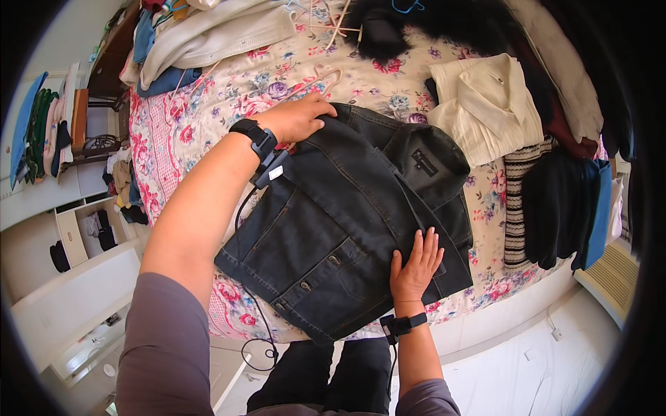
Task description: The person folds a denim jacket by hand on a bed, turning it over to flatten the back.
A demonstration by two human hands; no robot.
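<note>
A dark denim jacket (317, 223) lies partly folded on a floral bedspread (192, 114), its collar (442, 151) toward the right. A sewn-in label (424, 162) shows inside the collar, and metal buttons (305, 285) run along the lower front. At the upper edge of the jacket, my left hand (296, 118) pinches the denim between thumb and fingers. My right hand (414, 265) rests flat on the fabric below the collar, fingers extended and holding nothing. Just beyond my left hand lies a pale pink hanger (333, 73), partly hidden by that hand.
Folded cream clothing (484, 104) lies at the right, near a striped knit garment (520, 208) and dark folded clothes (554, 203). A white knit garment (218, 36) is heaped at the upper left. A black furry garment (385, 36) and more hangers (338, 28) lie at the far side.
</note>
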